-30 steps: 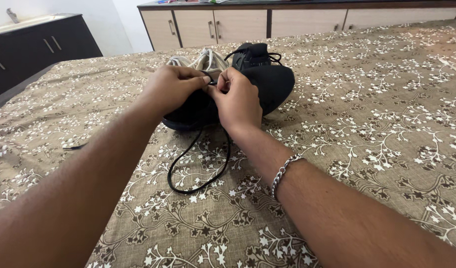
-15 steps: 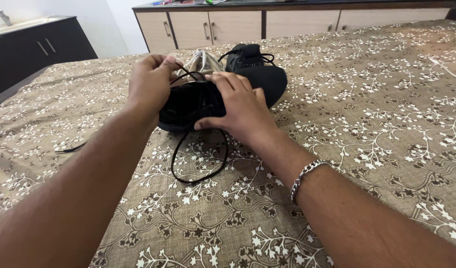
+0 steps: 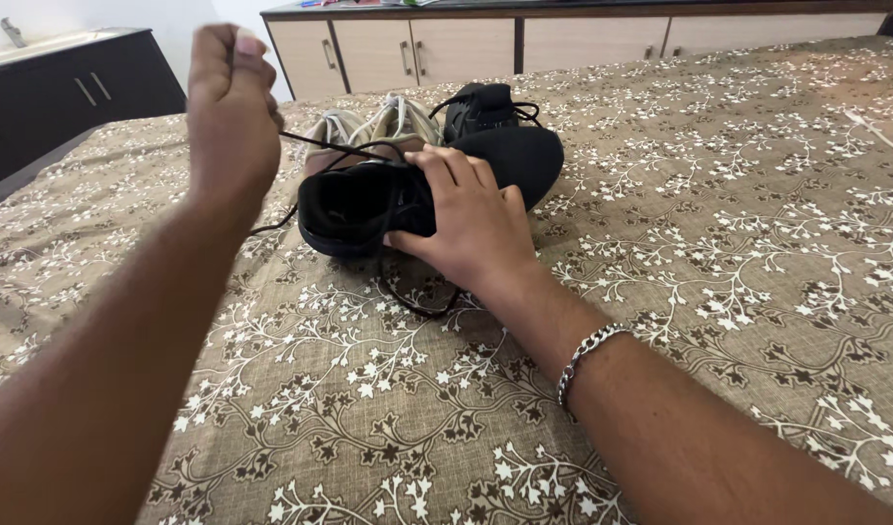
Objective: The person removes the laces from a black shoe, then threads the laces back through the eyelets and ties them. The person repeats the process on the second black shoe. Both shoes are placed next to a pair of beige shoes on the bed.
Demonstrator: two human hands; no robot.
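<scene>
Lacing partway: left hand [image 3: 232,107] pinches black lace [image 3: 330,148] raised taut, right hand [image 3: 463,219] flat, pressing black shoe [image 3: 369,199]; lace end loose, untied.

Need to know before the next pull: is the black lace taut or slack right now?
Taut: the lace runs straight from the raised left hand to the black shoe.

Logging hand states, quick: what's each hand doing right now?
Left hand: closed, pinching the black lace, raised.
Right hand: open, flat on the black shoe.
</scene>
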